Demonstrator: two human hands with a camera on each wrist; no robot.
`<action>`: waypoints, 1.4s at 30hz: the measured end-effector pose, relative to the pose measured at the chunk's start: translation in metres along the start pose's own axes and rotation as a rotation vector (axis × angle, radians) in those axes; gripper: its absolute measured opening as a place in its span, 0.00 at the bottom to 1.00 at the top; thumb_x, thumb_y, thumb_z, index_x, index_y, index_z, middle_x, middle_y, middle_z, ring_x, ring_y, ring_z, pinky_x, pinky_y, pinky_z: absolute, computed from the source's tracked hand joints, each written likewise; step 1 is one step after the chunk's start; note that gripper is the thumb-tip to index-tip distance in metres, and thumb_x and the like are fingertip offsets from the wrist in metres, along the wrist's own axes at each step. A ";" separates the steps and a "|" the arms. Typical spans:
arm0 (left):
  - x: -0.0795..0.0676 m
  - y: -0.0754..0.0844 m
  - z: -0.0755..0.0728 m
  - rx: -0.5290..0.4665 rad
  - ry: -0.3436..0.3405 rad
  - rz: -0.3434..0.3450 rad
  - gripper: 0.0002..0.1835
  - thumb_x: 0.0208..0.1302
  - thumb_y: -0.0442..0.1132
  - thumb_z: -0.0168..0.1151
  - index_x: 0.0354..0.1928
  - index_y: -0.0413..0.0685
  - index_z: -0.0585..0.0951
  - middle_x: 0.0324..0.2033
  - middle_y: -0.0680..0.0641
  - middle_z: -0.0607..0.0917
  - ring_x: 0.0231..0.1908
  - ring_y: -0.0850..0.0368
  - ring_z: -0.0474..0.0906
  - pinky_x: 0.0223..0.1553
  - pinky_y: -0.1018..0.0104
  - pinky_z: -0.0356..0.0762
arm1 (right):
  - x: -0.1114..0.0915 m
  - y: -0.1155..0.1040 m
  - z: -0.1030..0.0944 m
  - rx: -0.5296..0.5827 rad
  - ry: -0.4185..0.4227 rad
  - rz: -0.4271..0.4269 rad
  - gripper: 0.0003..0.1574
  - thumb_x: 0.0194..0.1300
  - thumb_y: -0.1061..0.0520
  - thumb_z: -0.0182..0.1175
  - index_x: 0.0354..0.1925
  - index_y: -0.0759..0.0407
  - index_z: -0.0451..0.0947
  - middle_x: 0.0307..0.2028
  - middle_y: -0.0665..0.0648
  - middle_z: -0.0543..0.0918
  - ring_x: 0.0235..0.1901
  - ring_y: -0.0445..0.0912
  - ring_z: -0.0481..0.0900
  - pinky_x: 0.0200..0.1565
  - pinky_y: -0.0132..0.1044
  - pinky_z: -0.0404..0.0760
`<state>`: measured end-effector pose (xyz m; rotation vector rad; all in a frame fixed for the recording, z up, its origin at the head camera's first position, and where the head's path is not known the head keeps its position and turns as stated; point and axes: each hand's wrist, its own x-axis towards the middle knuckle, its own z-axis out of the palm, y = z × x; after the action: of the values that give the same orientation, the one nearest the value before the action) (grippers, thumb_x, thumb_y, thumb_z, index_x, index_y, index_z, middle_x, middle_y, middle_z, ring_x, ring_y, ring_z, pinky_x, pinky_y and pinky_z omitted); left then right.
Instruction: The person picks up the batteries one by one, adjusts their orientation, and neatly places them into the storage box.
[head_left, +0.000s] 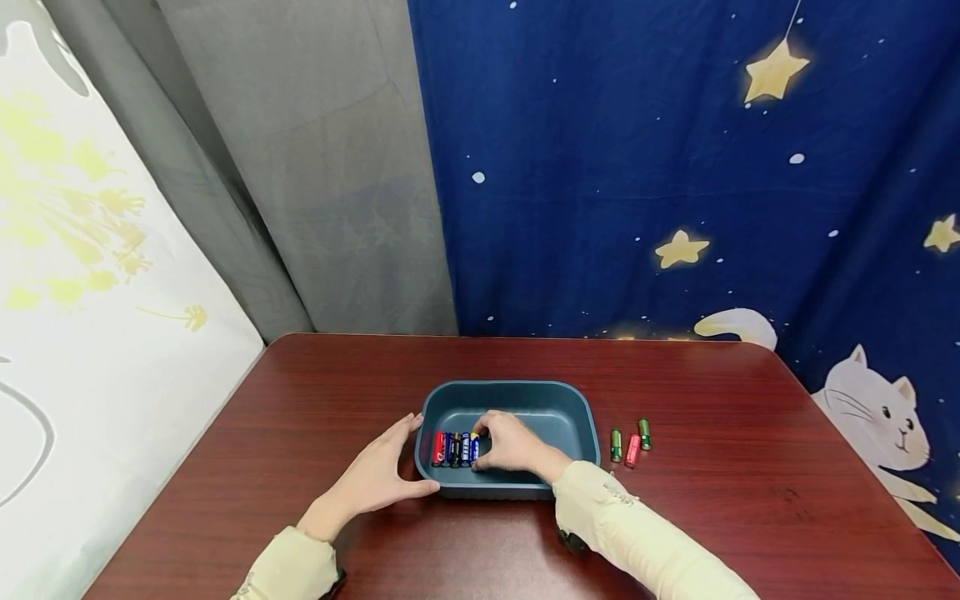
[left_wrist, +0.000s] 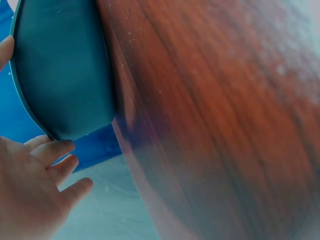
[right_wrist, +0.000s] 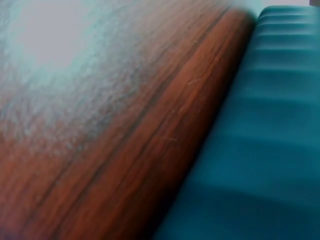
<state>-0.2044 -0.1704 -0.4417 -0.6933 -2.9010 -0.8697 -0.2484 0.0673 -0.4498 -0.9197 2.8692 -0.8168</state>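
Observation:
A dark teal plastic bin stands on the table, with a row of several batteries lying side by side in its left part. A red battery is at the row's left end, with blue and black ones beside it. At the right end, my right hand reaches into the bin and pinches a blue and yellow battery between thumb and fingertips. My left hand rests against the bin's left side, thumb at the front corner, fingers spread. The left wrist view shows those fingers at the bin's rim.
On the table right of the bin lie two green batteries and a red one. The reddish-brown wooden table backs onto a grey curtain and a blue starry one. The bin's ridged side fills the right wrist view's right part.

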 end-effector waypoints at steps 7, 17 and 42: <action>0.000 -0.001 0.001 -0.004 -0.008 -0.005 0.52 0.41 0.66 0.65 0.66 0.46 0.61 0.65 0.43 0.62 0.63 0.48 0.59 0.58 0.47 0.63 | -0.001 0.001 -0.002 0.014 -0.004 0.000 0.29 0.40 0.50 0.72 0.41 0.62 0.79 0.36 0.53 0.79 0.37 0.43 0.75 0.41 0.34 0.75; 0.000 0.001 0.001 -0.017 -0.010 -0.010 0.52 0.41 0.64 0.67 0.66 0.46 0.61 0.65 0.43 0.62 0.64 0.47 0.58 0.58 0.45 0.62 | -0.007 0.007 -0.017 0.130 0.019 -0.022 0.31 0.43 0.52 0.71 0.45 0.65 0.77 0.40 0.57 0.79 0.39 0.48 0.76 0.40 0.38 0.76; -0.001 0.001 0.000 -0.002 0.007 0.009 0.53 0.40 0.67 0.66 0.66 0.46 0.61 0.65 0.44 0.63 0.64 0.48 0.58 0.58 0.47 0.62 | -0.057 0.048 -0.085 0.279 0.249 0.042 0.30 0.48 0.53 0.70 0.48 0.66 0.75 0.42 0.63 0.80 0.40 0.55 0.75 0.37 0.42 0.78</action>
<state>-0.2035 -0.1698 -0.4413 -0.7017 -2.8889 -0.8721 -0.2415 0.1721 -0.4080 -0.7717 2.8507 -1.3727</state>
